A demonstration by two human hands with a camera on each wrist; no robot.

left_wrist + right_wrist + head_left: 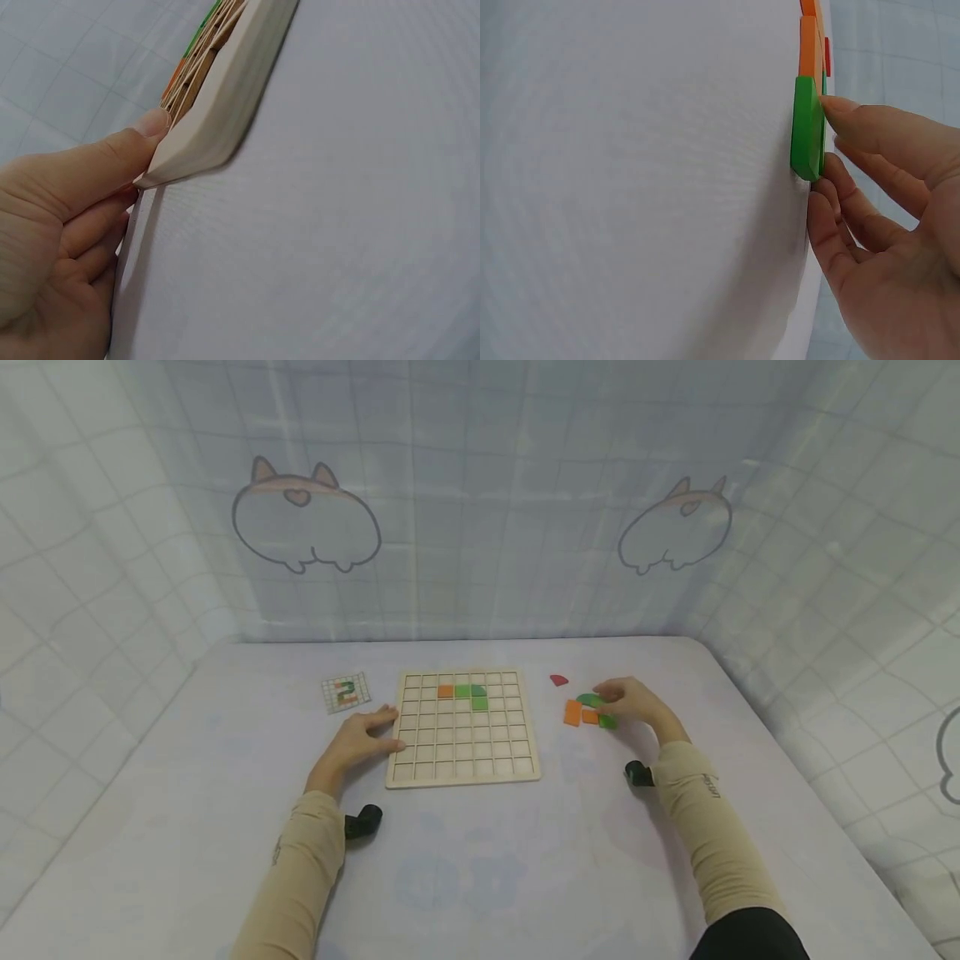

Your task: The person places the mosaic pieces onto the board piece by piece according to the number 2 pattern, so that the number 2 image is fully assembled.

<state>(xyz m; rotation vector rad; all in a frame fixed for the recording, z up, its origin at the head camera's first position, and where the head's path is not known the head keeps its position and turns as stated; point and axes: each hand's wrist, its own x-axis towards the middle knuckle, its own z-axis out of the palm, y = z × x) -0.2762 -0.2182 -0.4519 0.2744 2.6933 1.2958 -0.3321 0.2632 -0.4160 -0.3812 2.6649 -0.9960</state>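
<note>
A wooden grid board [463,781] lies on the table, with an orange square [446,692], two light green squares [462,691] and a dark green rounded piece [478,690] in its upper cells. My left hand [358,739] holds the board's left edge, thumb on the rim in the left wrist view. At the right, my right hand [633,702] is over a group of loose pieces. Its thumb touches a light green block [806,127], and the fingertips are close to a dark green rounded piece [591,700]. Orange pieces [573,713] lie beside these.
A small pattern card [346,692] with a printed grid lies left of the board. One red rounded piece [558,680] rests behind the loose group. Pale sheets with a grid print rise at the back and sides of the table [465,860].
</note>
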